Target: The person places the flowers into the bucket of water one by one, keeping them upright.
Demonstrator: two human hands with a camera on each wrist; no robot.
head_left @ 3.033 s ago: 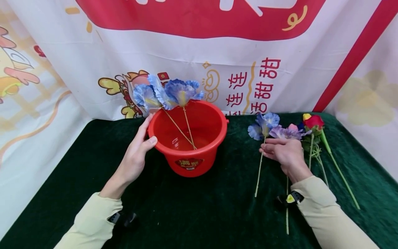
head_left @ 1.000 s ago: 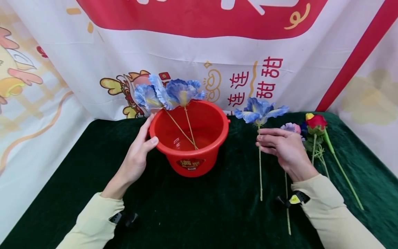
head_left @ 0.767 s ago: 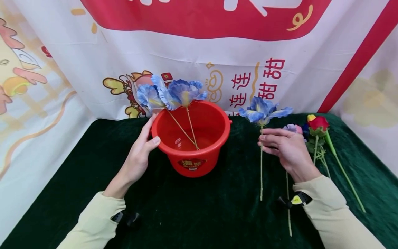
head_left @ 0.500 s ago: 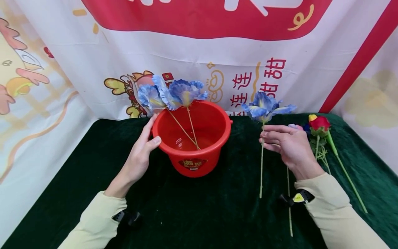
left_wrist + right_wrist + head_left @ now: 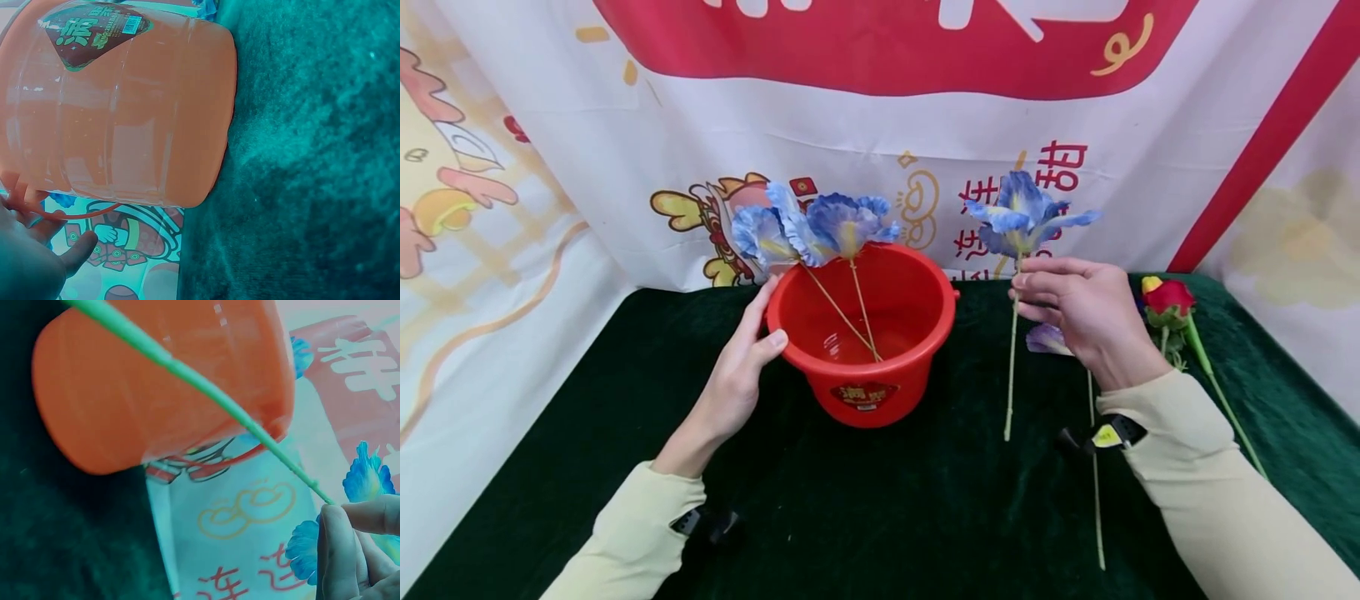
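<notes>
Right of centre in the head view, we saw the right hand pinching the thin green stem of a blue, ruffle-petalled artificial flower, bloom upward, apart from the round red plastic bucket at centre. The left hand rested against the bucket's left side, fingers extended, thumb at the rim. Two matching blue flowers leaned inside.

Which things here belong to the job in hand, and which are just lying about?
In the job:
bucket
left hand, against it
right hand, pinching a blue flower
two blue flowers in the bucket

Lying about, perhaps for later:
purple flower
red rose
yellow bloom
</notes>
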